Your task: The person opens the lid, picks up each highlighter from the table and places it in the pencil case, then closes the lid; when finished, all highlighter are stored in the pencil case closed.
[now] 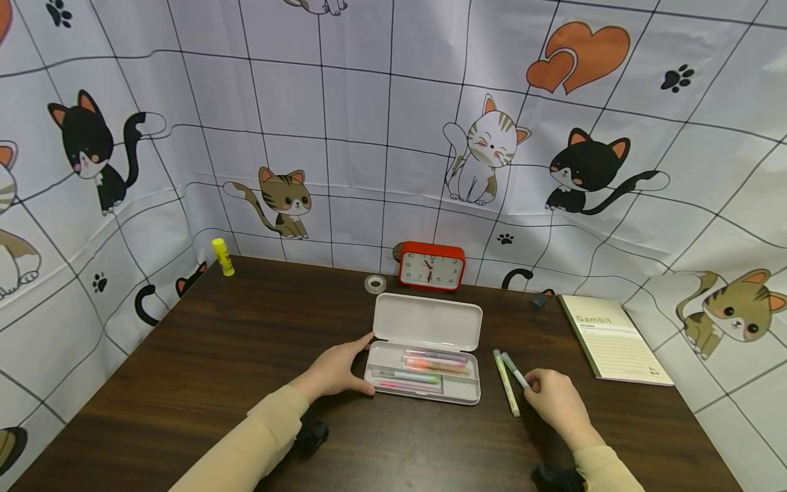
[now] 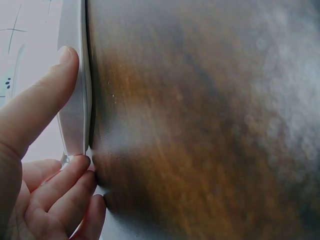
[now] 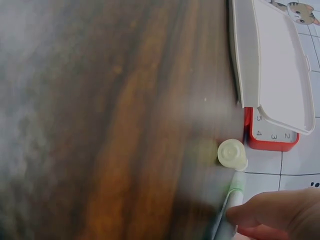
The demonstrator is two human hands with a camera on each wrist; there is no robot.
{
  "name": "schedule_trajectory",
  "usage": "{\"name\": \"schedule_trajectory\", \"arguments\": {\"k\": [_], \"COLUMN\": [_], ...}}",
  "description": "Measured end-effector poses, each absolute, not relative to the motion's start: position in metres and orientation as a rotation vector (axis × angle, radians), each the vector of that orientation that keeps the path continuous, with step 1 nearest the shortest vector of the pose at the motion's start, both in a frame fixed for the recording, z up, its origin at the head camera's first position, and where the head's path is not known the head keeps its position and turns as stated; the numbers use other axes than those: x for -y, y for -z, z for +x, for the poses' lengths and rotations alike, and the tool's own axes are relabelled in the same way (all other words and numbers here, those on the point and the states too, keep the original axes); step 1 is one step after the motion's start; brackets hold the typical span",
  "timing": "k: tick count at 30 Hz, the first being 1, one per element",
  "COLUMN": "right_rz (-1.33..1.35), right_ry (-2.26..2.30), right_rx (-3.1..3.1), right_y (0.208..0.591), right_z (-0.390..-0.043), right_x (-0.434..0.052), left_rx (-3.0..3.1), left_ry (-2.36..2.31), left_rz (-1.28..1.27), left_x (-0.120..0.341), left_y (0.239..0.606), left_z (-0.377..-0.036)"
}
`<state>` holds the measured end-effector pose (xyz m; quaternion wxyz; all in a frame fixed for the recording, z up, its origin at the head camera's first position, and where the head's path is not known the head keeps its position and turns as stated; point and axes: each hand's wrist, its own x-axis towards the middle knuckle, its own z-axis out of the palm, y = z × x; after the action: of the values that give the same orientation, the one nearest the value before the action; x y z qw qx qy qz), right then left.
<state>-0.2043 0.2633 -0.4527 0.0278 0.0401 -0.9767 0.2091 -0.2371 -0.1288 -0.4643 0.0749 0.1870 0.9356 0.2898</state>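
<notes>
A white pencil case (image 1: 427, 324) lies on the table with its lid raised, and several pens (image 1: 430, 362) in pink, orange, purple and green lie in its compartments. My left hand (image 1: 338, 369) grips the left end of the case; in the left wrist view the thumb (image 2: 62, 80) rests along its side wall while the fingertips touch its end. Right of the case, my right hand (image 1: 553, 396) pinches a white marker with a green end (image 1: 515, 370) between thumb and fingers. A pale yellow-green marker (image 1: 507, 384) lies on the table just left of it.
Behind the case stand a red alarm clock (image 1: 432, 266) and a tape roll (image 1: 375, 284). A yellow glue stick (image 1: 223, 257) stands at the far left corner. At the right lies a notebook (image 1: 615, 338), with a small dark object (image 1: 540, 299) near its top corner. Cat-print sheeting surrounds the table.
</notes>
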Motion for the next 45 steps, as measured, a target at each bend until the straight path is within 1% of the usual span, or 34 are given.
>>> {"name": "schedule_trajectory", "arguments": {"k": [11,19,36,45], "right_rz": [0.079,0.109,0.242,0.329], "right_ry": [-0.575,-0.549,-0.543,-0.51], "right_rx": [2.99,2.948,2.858,2.856], "right_y": [0.447,0.443,0.439,0.443], "right_z": [-0.202,-0.201,-0.202,-0.206], "right_x": [-0.268,-0.262,-0.229,-0.21], "left_rx": [-2.813,-2.806,-2.815,-2.812], "left_ry": [-0.858,-0.869,-0.869,-0.858], "left_rz": [0.564,0.562,0.562,0.557], "left_x": [0.129,0.129,0.129,0.129], "left_y": [0.465,0.464,0.463,0.464], "left_z": [-0.238,-0.237,-0.237,-0.238]}}
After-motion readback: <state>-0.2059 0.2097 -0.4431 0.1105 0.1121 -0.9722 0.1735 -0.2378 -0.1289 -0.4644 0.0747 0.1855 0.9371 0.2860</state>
